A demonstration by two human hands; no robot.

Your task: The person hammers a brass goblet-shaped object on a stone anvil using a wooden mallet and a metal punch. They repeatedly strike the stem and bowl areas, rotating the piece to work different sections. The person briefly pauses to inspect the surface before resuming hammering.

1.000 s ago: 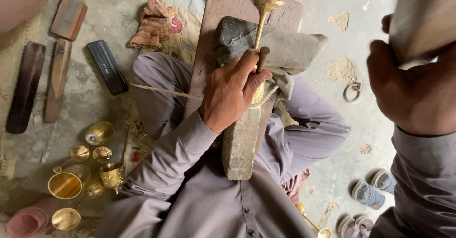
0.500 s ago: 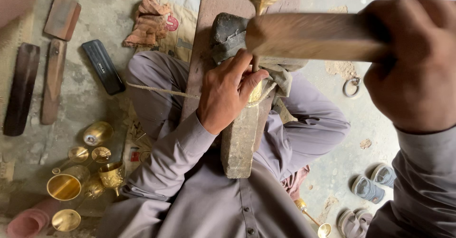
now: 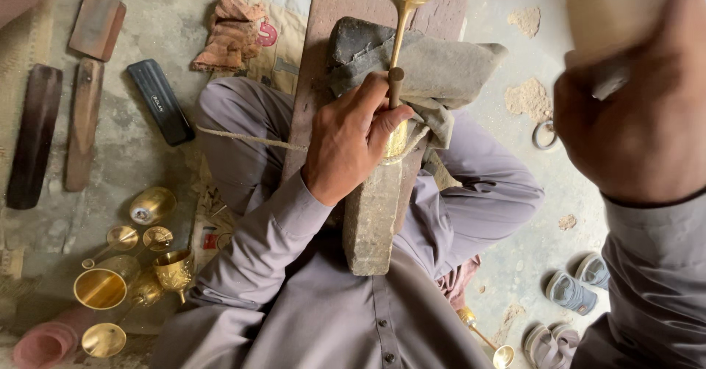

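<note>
Down at centre, the left hand (image 3: 349, 144) curls its fingers shut around a brass goblet (image 3: 399, 67), stem pointing to twelve o'clock, pressed on a grey stone block (image 3: 371, 214) in the lap. Raised at two o'clock, the right hand (image 3: 636, 119) is clenched on a wooden mallet (image 3: 614, 8), close to the camera and blurred. Finished brass cups (image 3: 110, 284) lie at eight o'clock.

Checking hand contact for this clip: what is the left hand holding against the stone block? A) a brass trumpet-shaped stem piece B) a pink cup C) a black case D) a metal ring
A: the left hand grips the brass trumpet-shaped stem piece upright against the stone block.
</note>
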